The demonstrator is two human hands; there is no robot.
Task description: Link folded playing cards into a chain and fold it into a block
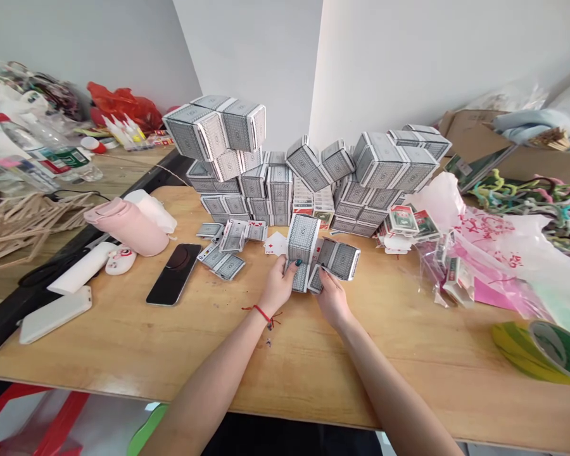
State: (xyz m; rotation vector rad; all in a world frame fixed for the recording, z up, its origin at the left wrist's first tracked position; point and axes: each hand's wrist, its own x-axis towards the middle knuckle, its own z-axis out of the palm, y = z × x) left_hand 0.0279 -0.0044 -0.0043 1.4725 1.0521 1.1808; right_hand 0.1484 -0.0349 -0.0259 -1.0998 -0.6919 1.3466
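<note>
Above the table's near middle, my left hand point(280, 280) is closed on a folded playing-card piece point(303, 237), its grey patterned back facing me and its upper part standing tall. Beside it, my right hand point(331, 294) grips a second folded playing-card piece point(342, 259) that tilts off to the right. The two pieces are close together; whether they touch I cannot tell. Behind lie a few loose face-up cards point(276, 244). Left of my hands is a small pile of folded cards point(224, 261). Card blocks point(280, 190) stand stacked at the back.
A black-screened phone point(173, 274) lies left, near a pink roll point(128, 225) and a white power bank point(56, 315). To the right are card boxes point(403, 220), crumpled plastic bags point(494, 234) and a roll of yellow-green tape point(541, 348). Leaning card blocks point(213, 130) overhang the stack.
</note>
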